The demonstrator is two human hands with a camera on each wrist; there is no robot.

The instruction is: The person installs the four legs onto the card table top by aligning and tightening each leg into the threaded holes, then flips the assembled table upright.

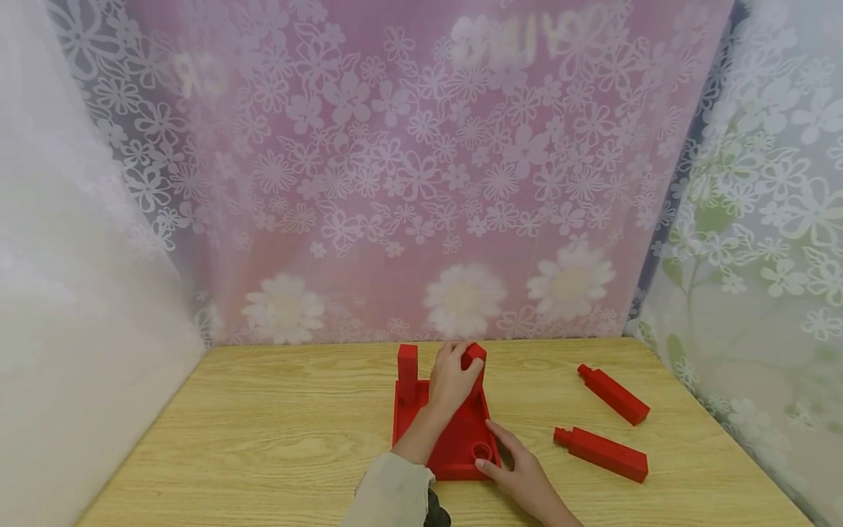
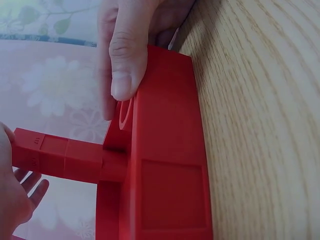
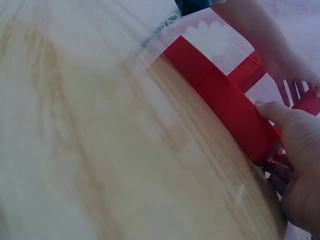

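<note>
Closest to the head camera, a cream sleeve (image 1: 388, 498) is stretching over a wooden table (image 1: 276, 432), and the left hand (image 1: 453, 377) is curling round the top of the far right post (image 1: 478, 354) of a red tray (image 1: 461, 473). The far left post (image 1: 407, 372) is standing upright. The right hand (image 1: 520, 472) is grasping the tray's near right corner beside a round socket (image 1: 482, 451). Two more posts are lying well apart from the tray, the upper loose post (image 1: 614, 395) and the lower loose post (image 1: 602, 454).

From the left wrist, the right thumb is pressing over the rim by the socket, and a recessed panel (image 2: 172, 195) is marking the near wall.

From the right wrist, the tray is resting on the table, and a dark band (image 3: 194, 5) is circling the left forearm.
</note>
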